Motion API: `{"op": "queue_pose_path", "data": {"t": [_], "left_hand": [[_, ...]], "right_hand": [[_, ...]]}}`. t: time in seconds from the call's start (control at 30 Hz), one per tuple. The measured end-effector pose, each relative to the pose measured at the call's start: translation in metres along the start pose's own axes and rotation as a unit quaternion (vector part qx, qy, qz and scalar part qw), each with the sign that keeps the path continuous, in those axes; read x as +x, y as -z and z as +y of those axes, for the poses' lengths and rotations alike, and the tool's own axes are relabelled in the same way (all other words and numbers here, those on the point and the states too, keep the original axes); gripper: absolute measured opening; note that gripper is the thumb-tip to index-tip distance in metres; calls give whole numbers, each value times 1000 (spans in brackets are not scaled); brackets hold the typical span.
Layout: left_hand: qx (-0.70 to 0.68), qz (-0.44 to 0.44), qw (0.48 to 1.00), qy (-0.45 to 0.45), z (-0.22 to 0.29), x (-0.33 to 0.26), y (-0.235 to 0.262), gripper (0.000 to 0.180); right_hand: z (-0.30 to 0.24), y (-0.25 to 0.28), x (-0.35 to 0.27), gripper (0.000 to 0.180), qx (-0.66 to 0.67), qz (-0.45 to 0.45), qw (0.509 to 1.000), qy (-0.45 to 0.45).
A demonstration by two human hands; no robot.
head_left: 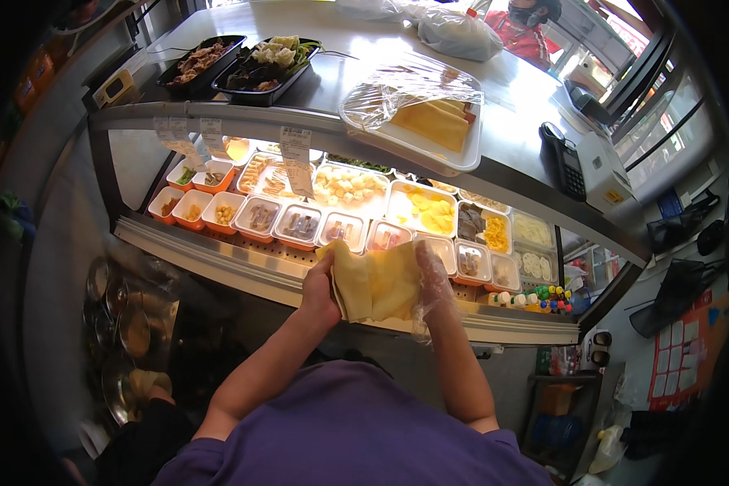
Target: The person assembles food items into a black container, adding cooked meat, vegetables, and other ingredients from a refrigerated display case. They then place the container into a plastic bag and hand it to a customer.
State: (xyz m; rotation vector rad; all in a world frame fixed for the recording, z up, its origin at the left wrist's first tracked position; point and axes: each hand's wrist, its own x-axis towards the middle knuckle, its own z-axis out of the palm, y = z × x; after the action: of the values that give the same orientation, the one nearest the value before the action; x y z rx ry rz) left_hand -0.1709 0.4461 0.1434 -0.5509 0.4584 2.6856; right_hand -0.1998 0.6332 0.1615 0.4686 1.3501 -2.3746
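Observation:
A folded, pale yellow bean curd sheet is stretched between my hands, above the front edge of the display case. My left hand, bare, grips its left side. At the right side, my right hand wears a loose clear plastic glove and holds the sheet, its fingertips partly hidden. Similar yellow sheets lie in a white tray on the counter beyond, half covered by wrinkled cling film. Just past my hands, several small food tubs stand in the lit case.
Two black trays of food stand on the steel counter at far left. Paper slips hang from its edge. A card terminal and white printer sit right. A person is beyond; another's hand shows lower left.

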Motion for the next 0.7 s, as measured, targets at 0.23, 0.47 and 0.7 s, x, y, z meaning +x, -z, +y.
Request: {"op": "queue_pose_path", "data": {"t": [0.23,0.47,0.7], "left_hand": [[223,-29,969,-103,12,-7,-1,26],[336,-3,927,-165,29,-7,11,30],[351,-65,915,-189,53,-24,-4,28]], "right_hand": [[-18,-14,-2,36,-349,-90,930,-69],[-23,-42,-10,22,-421,-94,898,90],[-25,-95,-26,10,-522,-130,755,374]]}}
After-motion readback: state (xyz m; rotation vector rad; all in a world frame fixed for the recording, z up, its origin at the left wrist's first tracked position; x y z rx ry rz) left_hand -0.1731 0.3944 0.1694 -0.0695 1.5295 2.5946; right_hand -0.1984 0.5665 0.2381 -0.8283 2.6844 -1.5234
